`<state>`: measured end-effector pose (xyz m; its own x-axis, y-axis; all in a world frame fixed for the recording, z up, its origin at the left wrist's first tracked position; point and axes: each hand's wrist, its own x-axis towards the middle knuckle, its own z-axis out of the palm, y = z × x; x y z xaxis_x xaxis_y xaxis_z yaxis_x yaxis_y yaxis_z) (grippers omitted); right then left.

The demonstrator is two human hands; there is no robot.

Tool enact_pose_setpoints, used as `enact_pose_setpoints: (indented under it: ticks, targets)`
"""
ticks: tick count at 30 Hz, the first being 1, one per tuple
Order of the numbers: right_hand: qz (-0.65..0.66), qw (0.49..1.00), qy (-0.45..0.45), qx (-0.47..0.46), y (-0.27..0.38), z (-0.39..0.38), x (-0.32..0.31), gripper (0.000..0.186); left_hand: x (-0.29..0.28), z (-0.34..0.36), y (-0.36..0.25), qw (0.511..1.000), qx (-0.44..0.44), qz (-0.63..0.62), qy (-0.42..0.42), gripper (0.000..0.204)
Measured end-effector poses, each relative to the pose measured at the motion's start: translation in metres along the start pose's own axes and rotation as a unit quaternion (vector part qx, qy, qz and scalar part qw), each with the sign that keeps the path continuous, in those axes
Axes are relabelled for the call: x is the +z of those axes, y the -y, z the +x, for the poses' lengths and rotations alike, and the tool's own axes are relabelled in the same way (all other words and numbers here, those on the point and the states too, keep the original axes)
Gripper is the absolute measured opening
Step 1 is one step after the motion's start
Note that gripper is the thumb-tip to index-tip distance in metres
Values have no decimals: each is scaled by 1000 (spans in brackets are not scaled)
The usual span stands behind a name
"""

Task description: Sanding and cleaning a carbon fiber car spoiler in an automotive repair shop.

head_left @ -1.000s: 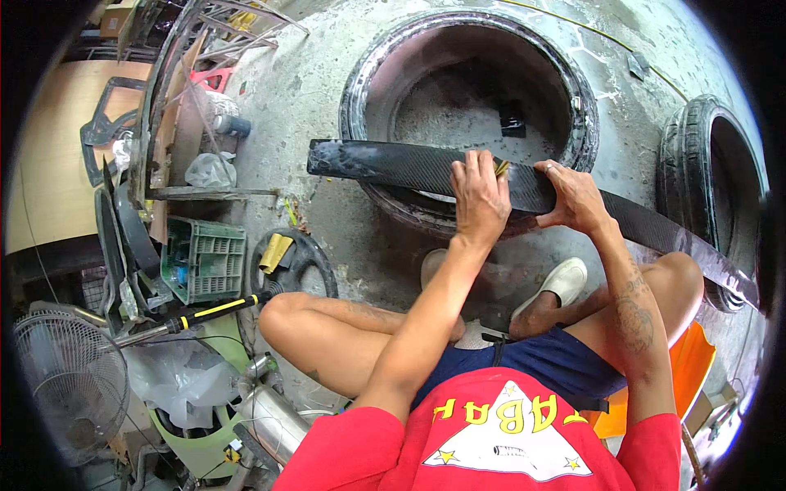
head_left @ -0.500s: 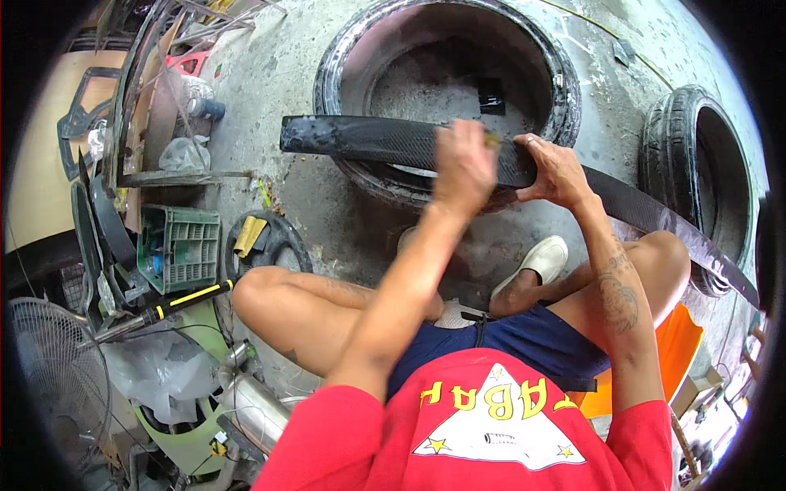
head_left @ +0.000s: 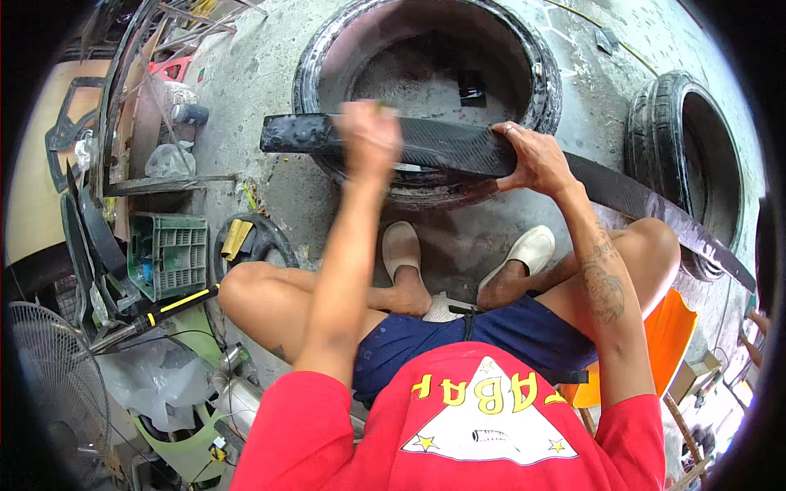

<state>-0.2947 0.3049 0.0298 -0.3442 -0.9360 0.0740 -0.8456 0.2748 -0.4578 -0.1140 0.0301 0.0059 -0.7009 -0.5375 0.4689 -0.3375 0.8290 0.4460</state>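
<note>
A long, dark strip with a woven, carbon-fibre-like surface [head_left: 450, 147] lies across the near rim of a large tyre [head_left: 547, 82] on the floor. My right hand [head_left: 536, 159] is closed round the strip's edge, thumb underneath and fingers over the far side. Left of it, my left hand [head_left: 368, 143] presses down on the strip's left part, smeared by motion. Its fingers are curled, and a small yellowish bit peeks out at the fingertips, too blurred to name. Whitish smears mark the strip's left end. Its right end slopes past my right knee.
Another tyre [head_left: 684, 155] stands at the right. To the left are a green crate [head_left: 168, 255], a steering wheel [head_left: 266, 237] with a yellow piece on it, a fan [head_left: 57, 368] and a metal frame [head_left: 110, 123]. An orange panel [head_left: 667, 344] leans by my right thigh.
My left hand has slid leftward along the strip, toward its left end. The right hand keeps its grip on the strip. The whole view has shifted slightly.
</note>
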Motion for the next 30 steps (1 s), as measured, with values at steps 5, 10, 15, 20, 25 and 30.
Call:
enact_pose_setpoints:
  ticks: [5,10,15,20,25,30]
  targets:
    - [16,1000,8,-4,-4,1,6,85,8,-9,-12,992,-91,67,-55,20]
    - [15,1000,5,2,-6,-11,0,89,32,-32,-86,998,22,-51,1,20]
    - [20,999,-28,-38,8,9,2,88,-84,19,136,960,-154,228,-60,18]
    - [3,1000,7,-9,-1,6,7,90,2,-7,8,994,-21,86,-71,17]
    - [-16,1000,13,12,-8,-13,-3,92,13,-17,-25,998,40,-43,3,19]
    - [8,999,-23,-43,6,11,17,95,-92,18,203,940,-251,230,-34,22]
